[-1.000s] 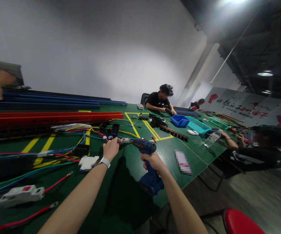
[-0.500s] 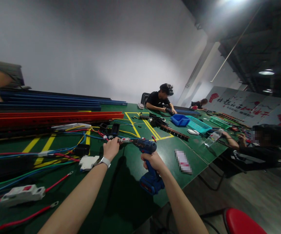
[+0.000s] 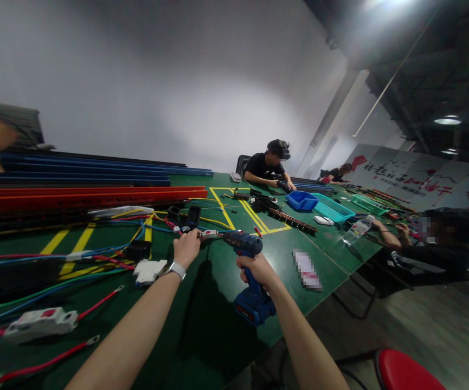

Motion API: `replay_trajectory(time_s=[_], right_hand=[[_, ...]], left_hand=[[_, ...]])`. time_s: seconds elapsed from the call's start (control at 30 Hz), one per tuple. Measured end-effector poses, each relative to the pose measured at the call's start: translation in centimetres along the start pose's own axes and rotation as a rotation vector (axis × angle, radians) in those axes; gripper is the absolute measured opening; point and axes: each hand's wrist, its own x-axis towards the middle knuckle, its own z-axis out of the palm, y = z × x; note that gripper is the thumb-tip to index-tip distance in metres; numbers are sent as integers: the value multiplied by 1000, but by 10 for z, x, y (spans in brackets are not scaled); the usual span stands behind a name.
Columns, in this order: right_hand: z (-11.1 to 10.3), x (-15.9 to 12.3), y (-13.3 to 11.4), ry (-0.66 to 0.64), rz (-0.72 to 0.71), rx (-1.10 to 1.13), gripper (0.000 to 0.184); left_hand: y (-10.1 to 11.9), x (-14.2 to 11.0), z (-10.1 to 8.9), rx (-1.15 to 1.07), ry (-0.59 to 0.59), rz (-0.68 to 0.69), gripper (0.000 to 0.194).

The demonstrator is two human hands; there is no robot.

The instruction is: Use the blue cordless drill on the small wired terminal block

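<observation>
My right hand is wrapped round the grip of a blue cordless drill, which points left. Its bit meets the right end of a small white circuit breaker with a red switch. My left hand, with a watch on the wrist, is closed on the breaker's other end and hides part of it. Just below that wrist lies another white breaker joined to wires. Closer on the left is a white breaker with a red switch and red cables ending in ring lugs.
Orange rails and blue rails lie across the far left of the green table. Blue and teal bins stand beyond the drill. A phone-like item lies to the right. Co-workers sit around, and a red stool is lower right.
Almost nothing differs. The whole view has shifted very slightly; both hands, the drill and the breaker keep their positions relative to each other.
</observation>
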Motion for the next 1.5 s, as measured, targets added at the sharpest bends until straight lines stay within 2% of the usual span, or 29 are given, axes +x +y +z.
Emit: replay_trajectory(time_s=[0.43,0.77,1.1,1.33,1.5], right_hand=[[-1,1,1,-3,0,-17,16],[-3,5,10,9,17,-25,14],[-2,5,11,11,-41,-5,13],[-2,3,9,23,25,-1,13],[-1,2,7,11,19,-15,13]], left_hand=[[1,-2,-3,-5,1,0,35],[-2,1,2,-21,18,-15,33],[-5,3,6,-17,28,3,36],[-6,4,7,-22,35,10,36],[-6,4,8,-24,28,1,37]])
